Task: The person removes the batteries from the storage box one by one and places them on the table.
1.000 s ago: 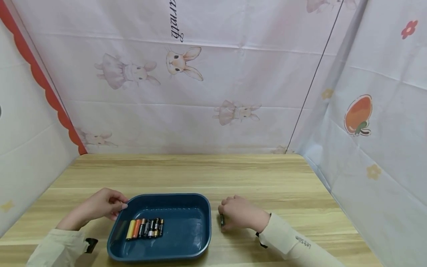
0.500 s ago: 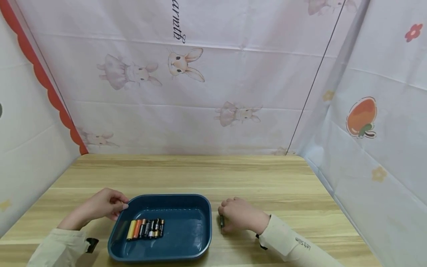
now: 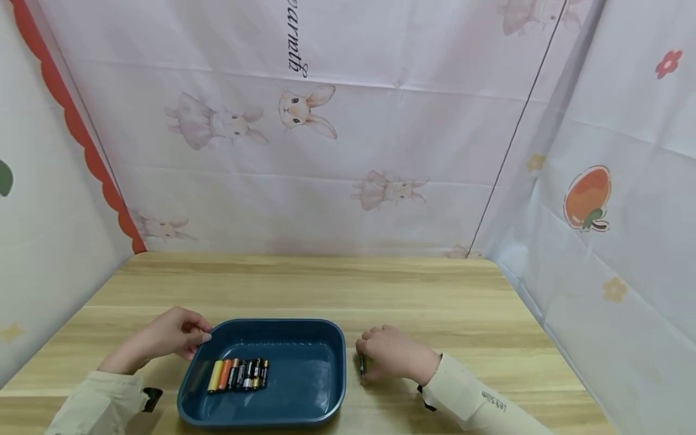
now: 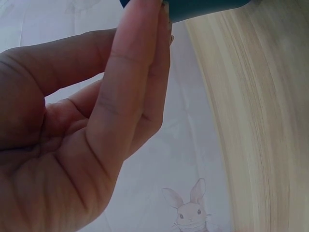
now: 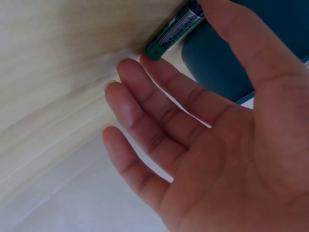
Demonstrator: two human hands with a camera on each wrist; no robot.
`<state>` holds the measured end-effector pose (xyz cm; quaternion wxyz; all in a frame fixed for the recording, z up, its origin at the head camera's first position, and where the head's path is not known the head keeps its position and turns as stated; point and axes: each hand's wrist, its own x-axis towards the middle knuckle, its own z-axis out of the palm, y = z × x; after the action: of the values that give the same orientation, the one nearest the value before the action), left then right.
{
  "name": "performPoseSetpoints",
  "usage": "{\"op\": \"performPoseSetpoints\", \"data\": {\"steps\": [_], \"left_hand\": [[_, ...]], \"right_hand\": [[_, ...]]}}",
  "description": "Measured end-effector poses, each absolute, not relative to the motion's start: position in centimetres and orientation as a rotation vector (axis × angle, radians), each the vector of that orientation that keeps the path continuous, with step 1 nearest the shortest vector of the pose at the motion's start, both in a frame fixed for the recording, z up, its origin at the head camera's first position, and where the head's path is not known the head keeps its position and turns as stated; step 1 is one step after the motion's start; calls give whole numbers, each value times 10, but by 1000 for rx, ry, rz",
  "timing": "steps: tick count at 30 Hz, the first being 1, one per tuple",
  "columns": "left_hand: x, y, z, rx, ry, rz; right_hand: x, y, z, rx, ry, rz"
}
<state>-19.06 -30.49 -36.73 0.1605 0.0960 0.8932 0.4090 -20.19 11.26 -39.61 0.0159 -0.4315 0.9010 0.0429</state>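
A dark blue tray (image 3: 304, 386) sits on the table, with a row of several batteries (image 3: 239, 374) lying side by side in its left half: one yellow, one orange, the rest mostly black. My left hand (image 3: 163, 338) pinches the tray's upper left rim between thumb and fingers; in the left wrist view, only a bit of the tray (image 4: 203, 7) shows past the fingertips. To the right of the tray, my right hand (image 3: 397, 353) holds a dark green and black battery (image 5: 175, 29) by its ends, between thumb and index finger, at the tabletop. The other fingers are loosely bent.
The wooden table (image 3: 326, 284) runs back to a fabric wall (image 3: 337, 229) printed with rabbits. More fabric stands along the left and right sides.
The head view has shifted slightly, so everything sits a little lower and further right. Both hands, the tray and the batteries otherwise keep their places.
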Motion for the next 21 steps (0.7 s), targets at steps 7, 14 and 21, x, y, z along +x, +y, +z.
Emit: {"op": "performPoseSetpoints", "data": {"steps": [7, 14, 21], "left_hand": [[-191, -305, -372, 277, 2542, 1180], [-192, -307, -373, 295, 2550, 1179], [-191, -308, -375, 294, 2542, 1196]], "right_hand": [[-200, 113, -400, -1327, 2795, 114], [-200, 111, -401, -1320, 2799, 113], [-200, 111, -403, -1329, 2799, 136]]}}
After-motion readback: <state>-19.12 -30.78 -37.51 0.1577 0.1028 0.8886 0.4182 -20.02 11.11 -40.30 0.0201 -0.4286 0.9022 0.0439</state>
